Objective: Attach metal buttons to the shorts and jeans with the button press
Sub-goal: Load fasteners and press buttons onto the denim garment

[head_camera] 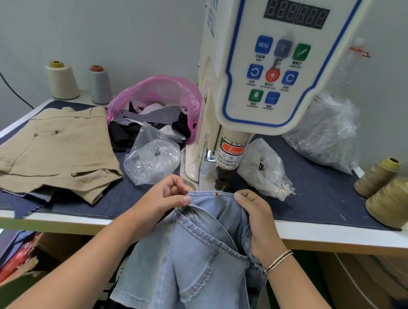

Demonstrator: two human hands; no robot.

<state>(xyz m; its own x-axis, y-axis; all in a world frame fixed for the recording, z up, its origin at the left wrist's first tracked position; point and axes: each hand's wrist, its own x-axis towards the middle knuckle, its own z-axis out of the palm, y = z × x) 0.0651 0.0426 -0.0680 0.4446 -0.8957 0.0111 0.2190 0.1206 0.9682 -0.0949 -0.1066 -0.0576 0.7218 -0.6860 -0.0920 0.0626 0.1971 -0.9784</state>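
Far left, around 9 o'clock, the khaki shorts (pixel 48 152) are lying flat on the dark denim mat (pixel 320 193), with two thread cones (pixel 62 81) up behind them near 10. Next along are a pink bag of fabric scraps (pixel 158 98) and a clear bag (pixel 153 158) that looks like it's got button parts in it. Dead center, the left hand (pixel 167 196) is curled up and pinching the waistband edge of the light blue jeans (pixel 202 250), right below the button press (pixel 258 66). The jeans hang off the front table edge toward 6 o'clock, so the long axis runs 12 to 6 with the waistband at the top pointing into the machine, and there's a small red dot on the band that I'd guess is the laser guide. The right hand (pixel 254 216) has its fingers wrapped over the other side of the band, pulling it taut, and there's another clear bag (pixel 264 171) just behind it. More thread cones (pixel 393 201) sit at 3 o'clock. Biggest risk imo: both sets of fingertips sit very close to the punch, so if it's fired before the hands clear, someone gets pinched. Also, if the band slips or bunches, the button lands off the mark or crooked.
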